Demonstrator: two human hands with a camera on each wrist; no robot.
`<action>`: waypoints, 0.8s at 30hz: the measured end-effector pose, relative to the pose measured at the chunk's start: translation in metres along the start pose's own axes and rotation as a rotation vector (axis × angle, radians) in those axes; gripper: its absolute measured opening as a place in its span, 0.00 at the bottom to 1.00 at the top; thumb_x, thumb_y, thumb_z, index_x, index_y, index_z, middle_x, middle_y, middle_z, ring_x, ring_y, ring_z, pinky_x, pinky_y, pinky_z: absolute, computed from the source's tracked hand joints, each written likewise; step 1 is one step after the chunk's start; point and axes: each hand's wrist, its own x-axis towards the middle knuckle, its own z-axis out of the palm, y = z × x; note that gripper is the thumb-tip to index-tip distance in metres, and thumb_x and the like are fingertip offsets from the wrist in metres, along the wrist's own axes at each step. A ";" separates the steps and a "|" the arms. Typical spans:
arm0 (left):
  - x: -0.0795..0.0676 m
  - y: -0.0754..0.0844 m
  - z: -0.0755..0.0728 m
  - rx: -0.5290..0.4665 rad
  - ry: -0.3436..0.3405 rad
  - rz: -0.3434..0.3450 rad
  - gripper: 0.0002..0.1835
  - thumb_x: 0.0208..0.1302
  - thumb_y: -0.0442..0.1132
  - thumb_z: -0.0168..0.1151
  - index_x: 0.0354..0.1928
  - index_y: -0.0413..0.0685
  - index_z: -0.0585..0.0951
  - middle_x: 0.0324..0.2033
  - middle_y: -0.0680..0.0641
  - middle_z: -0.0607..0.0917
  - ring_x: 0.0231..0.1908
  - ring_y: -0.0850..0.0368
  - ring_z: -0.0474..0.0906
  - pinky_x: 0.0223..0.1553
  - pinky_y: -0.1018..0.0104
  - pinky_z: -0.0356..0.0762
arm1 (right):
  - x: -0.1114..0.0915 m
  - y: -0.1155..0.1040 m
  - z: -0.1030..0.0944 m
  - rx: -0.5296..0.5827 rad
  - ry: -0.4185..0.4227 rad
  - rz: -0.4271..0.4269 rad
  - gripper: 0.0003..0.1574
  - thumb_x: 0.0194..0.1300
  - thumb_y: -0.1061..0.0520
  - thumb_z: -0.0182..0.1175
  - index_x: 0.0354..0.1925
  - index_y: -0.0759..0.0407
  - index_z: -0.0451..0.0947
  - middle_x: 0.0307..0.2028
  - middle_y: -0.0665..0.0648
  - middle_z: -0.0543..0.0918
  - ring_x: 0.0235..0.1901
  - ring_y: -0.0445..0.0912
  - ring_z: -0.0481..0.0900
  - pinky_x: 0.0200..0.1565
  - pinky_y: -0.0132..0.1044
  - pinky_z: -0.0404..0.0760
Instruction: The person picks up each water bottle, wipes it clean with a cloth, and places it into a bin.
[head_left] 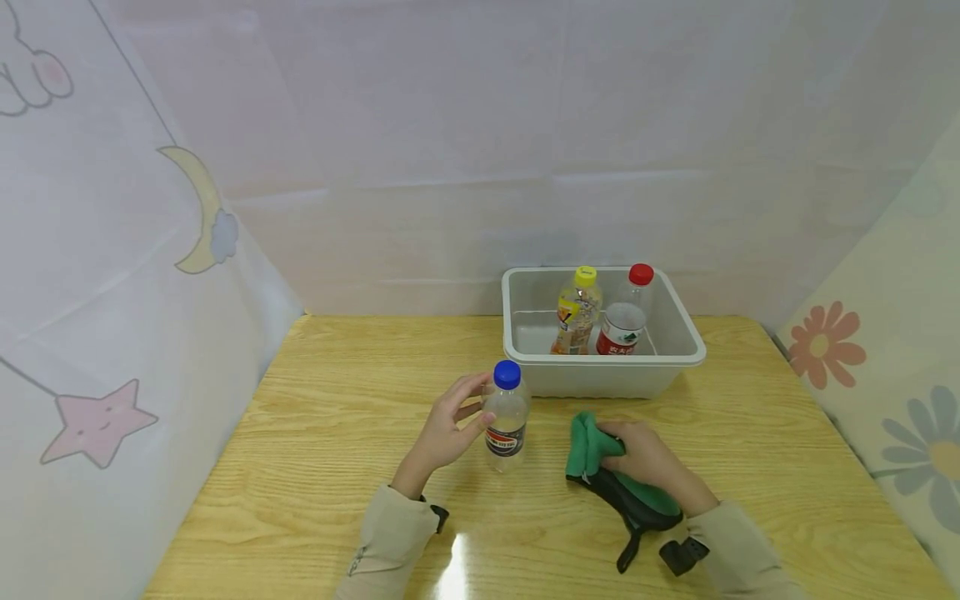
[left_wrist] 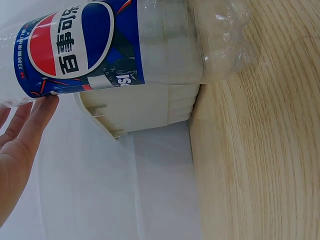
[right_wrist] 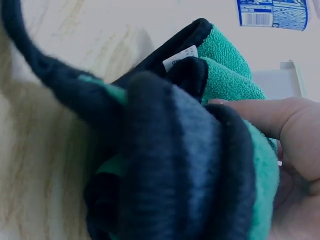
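Observation:
A clear plastic bottle (head_left: 507, 414) with a blue cap and a Pepsi-style label stands upright on the wooden table. My left hand (head_left: 447, 427) holds it from the left, thumb at the front near the label. In the left wrist view, fingertips meet the edge of the bottle's blue label (left_wrist: 117, 37). To the right, my right hand (head_left: 647, 457) grips a folded green terry cloth (head_left: 584, 446) with black edging and a black strap. The right wrist view shows the thumb pressing the bunched cloth (right_wrist: 227, 80), whose small white tag is visible; its other fingers are mostly hidden.
Behind the hands, a light grey plastic bin (head_left: 600, 379) stands on the table (head_left: 337, 467). Inside it are a yellow-capped bottle (head_left: 577, 312) and a red-capped bottle (head_left: 624, 321). A pale patterned curtain (head_left: 420, 167) hangs around the table's back and sides.

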 end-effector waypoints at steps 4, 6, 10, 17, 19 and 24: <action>0.000 0.001 0.000 -0.002 0.000 0.001 0.25 0.58 0.21 0.55 0.58 0.25 0.64 0.53 0.29 0.69 0.51 0.36 0.70 0.48 0.50 0.73 | 0.000 0.000 0.003 0.000 -0.006 -0.001 0.31 0.48 0.62 0.68 0.50 0.75 0.72 0.45 0.70 0.78 0.45 0.63 0.75 0.45 0.54 0.74; 0.000 0.001 0.000 -0.002 0.001 0.005 0.25 0.58 0.21 0.55 0.58 0.25 0.64 0.53 0.29 0.69 0.51 0.35 0.70 0.48 0.50 0.73 | 0.000 -0.001 0.003 0.003 -0.011 -0.006 0.32 0.48 0.61 0.68 0.50 0.75 0.72 0.45 0.70 0.78 0.45 0.63 0.75 0.45 0.54 0.75; 0.000 0.000 0.000 -0.001 0.001 0.014 0.24 0.58 0.21 0.55 0.58 0.25 0.64 0.53 0.29 0.69 0.51 0.35 0.70 0.48 0.49 0.73 | -0.002 -0.002 0.002 0.028 -0.029 -0.011 0.36 0.49 0.55 0.69 0.52 0.74 0.71 0.46 0.70 0.78 0.44 0.62 0.76 0.44 0.53 0.75; 0.001 -0.001 0.001 -0.005 0.004 0.029 0.25 0.57 0.20 0.55 0.58 0.24 0.64 0.53 0.28 0.69 0.50 0.33 0.70 0.47 0.48 0.73 | -0.005 0.005 -0.007 0.133 -0.018 0.047 0.41 0.51 0.46 0.67 0.54 0.73 0.69 0.42 0.66 0.79 0.37 0.55 0.79 0.35 0.43 0.79; 0.001 -0.001 0.001 -0.004 0.004 0.031 0.25 0.57 0.20 0.55 0.58 0.24 0.64 0.53 0.28 0.69 0.50 0.33 0.70 0.47 0.47 0.73 | -0.006 0.009 -0.010 0.177 -0.001 0.075 0.40 0.53 0.47 0.66 0.54 0.74 0.68 0.40 0.66 0.79 0.35 0.54 0.79 0.34 0.41 0.79; 0.001 -0.002 0.001 -0.002 0.004 0.038 0.25 0.57 0.20 0.55 0.58 0.24 0.64 0.53 0.28 0.69 0.50 0.34 0.70 0.47 0.47 0.73 | -0.008 0.014 -0.021 0.288 0.077 0.158 0.35 0.60 0.50 0.61 0.54 0.75 0.67 0.40 0.66 0.79 0.37 0.54 0.79 0.35 0.41 0.79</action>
